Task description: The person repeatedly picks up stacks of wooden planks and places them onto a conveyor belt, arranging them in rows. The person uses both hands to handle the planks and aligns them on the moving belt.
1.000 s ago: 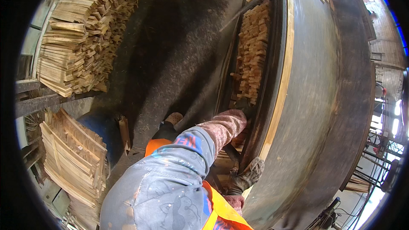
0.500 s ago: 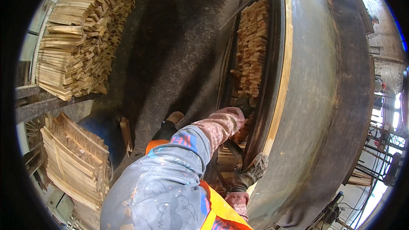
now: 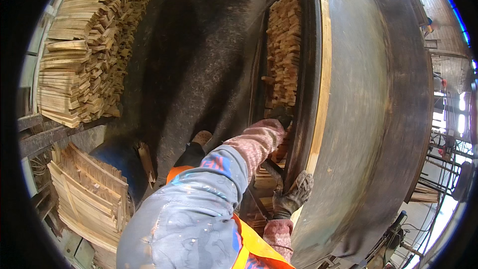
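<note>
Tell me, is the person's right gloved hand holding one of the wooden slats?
No. The right gloved hand rests on the rim of the big curved drum, with no wooden slat in it.

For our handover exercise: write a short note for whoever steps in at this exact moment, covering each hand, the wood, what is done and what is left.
Left hand, dark-gloved, reaches into the dark metal trough, at the near end of the row of short pale wooden strips; grip not visible.
Right hand, grey-gloved, rests on the big drum's pale rim, holding nothing visible.
Done: trough largely filled.
Left: stacked pale slats remain across the floor.
</note>
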Demonstrator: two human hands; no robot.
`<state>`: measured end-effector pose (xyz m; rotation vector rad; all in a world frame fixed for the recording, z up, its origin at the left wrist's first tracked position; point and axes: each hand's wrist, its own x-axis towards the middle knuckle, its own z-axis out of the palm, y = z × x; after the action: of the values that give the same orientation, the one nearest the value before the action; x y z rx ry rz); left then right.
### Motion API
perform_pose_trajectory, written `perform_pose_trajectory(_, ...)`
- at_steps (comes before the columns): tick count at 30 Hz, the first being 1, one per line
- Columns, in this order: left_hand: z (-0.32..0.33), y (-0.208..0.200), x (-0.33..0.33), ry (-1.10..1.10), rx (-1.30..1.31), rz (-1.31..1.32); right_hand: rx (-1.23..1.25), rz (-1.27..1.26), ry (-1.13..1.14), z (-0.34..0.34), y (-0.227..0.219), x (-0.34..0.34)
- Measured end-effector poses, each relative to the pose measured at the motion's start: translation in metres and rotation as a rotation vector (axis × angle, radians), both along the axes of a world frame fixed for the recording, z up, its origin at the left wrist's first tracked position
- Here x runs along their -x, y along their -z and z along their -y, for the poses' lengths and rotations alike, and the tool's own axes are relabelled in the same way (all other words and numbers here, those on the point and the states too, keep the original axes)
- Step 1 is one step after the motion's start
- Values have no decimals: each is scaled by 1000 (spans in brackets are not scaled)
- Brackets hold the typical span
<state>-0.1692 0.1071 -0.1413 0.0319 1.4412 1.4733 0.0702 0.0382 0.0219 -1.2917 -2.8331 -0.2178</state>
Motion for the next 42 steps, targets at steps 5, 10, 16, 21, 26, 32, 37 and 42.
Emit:
perform_pose_trajectory(5,58,8,25,25,-90,68,12,2,4,-1,1,-4)
perform_pose_trajectory(10,192,2,78,-63,-305,567,7,-46,2,-1,5,-20)
perform_pose_trajectory(16,420,-74,123,-142,-435,442,67,-125,2,10,-18,-35)
perform_pose_trajectory(21,581,-109,109,-367,-120,46,29,-256,52,68,-69,-126)
perform_pose_trajectory(26,547,-109,90,-274,-255,-38,250,-664,137,147,-105,-280)
perform_pose_trajectory(32,328,-165,-53,324,-726,2,258,-721,421,254,-141,-429)
perform_pose_trajectory(37,152,-233,-255,861,-728,-16,75,-833,672,313,-149,-492)
perform_pose_trajectory(42,77,-206,-469,1072,-720,-335,-121,-890,910,374,-141,-532)
